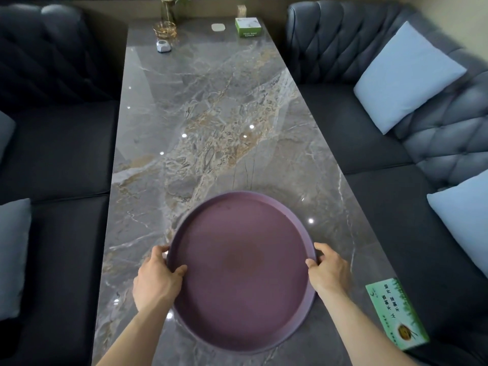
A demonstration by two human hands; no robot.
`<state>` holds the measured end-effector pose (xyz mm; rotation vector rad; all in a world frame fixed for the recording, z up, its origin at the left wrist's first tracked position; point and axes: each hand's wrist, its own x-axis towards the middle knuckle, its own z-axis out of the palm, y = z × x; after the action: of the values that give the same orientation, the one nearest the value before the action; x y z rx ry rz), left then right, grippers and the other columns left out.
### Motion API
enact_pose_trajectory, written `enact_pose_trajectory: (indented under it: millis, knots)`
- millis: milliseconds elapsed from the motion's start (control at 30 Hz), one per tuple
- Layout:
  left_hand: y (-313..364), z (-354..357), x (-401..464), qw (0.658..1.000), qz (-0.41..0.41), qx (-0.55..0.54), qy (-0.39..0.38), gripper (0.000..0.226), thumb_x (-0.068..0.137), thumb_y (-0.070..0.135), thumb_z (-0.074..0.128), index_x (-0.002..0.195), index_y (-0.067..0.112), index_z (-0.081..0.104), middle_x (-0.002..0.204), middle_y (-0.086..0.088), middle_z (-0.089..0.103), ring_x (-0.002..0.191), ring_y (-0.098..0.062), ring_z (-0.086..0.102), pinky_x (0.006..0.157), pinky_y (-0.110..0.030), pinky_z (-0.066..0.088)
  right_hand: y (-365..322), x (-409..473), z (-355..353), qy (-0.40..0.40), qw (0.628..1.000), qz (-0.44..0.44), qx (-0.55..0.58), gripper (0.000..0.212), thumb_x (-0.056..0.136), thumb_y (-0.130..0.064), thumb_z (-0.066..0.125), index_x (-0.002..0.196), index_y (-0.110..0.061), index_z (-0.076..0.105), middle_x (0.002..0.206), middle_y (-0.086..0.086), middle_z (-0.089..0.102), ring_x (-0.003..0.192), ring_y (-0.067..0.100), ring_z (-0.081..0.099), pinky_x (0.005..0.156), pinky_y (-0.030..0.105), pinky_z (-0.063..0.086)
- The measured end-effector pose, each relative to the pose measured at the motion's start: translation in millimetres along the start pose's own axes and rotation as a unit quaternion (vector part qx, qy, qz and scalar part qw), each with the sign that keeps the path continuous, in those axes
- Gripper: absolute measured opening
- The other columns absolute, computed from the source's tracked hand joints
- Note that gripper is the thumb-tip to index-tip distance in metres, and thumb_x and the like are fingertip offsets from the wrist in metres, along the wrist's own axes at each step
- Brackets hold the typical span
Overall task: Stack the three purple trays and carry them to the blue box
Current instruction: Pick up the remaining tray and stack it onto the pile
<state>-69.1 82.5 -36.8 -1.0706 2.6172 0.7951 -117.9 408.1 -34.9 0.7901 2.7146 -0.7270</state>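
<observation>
A round purple tray is at the near end of a long grey marble table. Its rim looks layered on the right side, so it may be a stack, but I cannot tell how many trays there are. My left hand grips the tray's left rim, thumb over the edge. My right hand grips the right rim the same way. No blue box is in view.
A green and white card lies at the table's near right edge. At the far end stand a green box, a white coaster, a glass bowl, a small white object and a vase. Dark sofas with pale cushions flank the table.
</observation>
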Motion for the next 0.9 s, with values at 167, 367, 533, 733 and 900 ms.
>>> enact_pose_trajectory:
  millis: [167,367,533,733,900]
  knots:
    - [4.6,7.3,4.9,1.0,-0.018,-0.022,-0.006,0.068,0.073,0.041,0.081,0.131,0.026,0.051,0.124,-0.008,0.064,0.114,-0.034,0.059,0.087,-0.044,0.045,-1.0,9.4,2.0,-0.005,0.999,0.024,0.02,0.041,0.087,-0.015,0.074,0.126,-0.028,0.065,0.109,0.003,0.072,0.081,0.021,0.057,0.07,0.031,0.049]
    - [9.8,11.6,17.1,0.998,-0.031,-0.053,0.003,0.064,0.073,0.039,0.082,0.126,0.025,0.051,0.119,-0.01,0.065,0.112,-0.035,0.06,0.089,-0.045,0.045,-17.2,27.1,4.7,0.005,0.999,0.009,0.043,0.044,0.089,-0.013,0.071,0.13,-0.027,0.065,0.118,0.005,0.071,0.105,0.03,0.066,0.087,0.039,0.053]
    - [22.0,12.3,17.6,0.998,0.019,0.031,0.053,0.072,0.074,0.043,0.078,0.135,0.021,0.045,0.129,-0.014,0.054,0.117,-0.038,0.053,0.095,-0.05,0.043,-33.5,43.3,5.9,0.0,0.997,-0.077,-0.025,0.057,0.093,-0.022,0.066,0.148,-0.024,0.048,0.14,0.009,0.053,0.125,0.03,0.052,0.102,0.041,0.046]
    - [40.5,41.3,-8.1,0.946,0.288,0.151,0.002,0.111,0.063,0.081,0.058,0.156,0.041,0.011,0.166,-0.003,0.014,0.153,-0.028,0.007,0.123,-0.044,0.011,-25.9,4.9,36.7,0.001,0.906,-0.352,-0.236,0.078,0.09,-0.067,0.04,0.158,-0.032,0.022,0.166,0.011,0.018,0.153,0.032,0.012,0.122,0.052,0.017]
    - [37.4,52.9,-5.9,0.944,0.288,0.159,-0.024,0.113,0.058,0.093,0.044,0.155,0.048,0.007,0.167,0.005,0.003,0.154,-0.022,-0.009,0.124,-0.043,0.006,-23.5,8.3,45.1,-0.009,0.897,-0.352,-0.266,0.077,0.09,-0.075,0.028,0.156,-0.036,0.028,0.165,0.011,0.021,0.153,0.031,0.015,0.122,0.054,0.013]
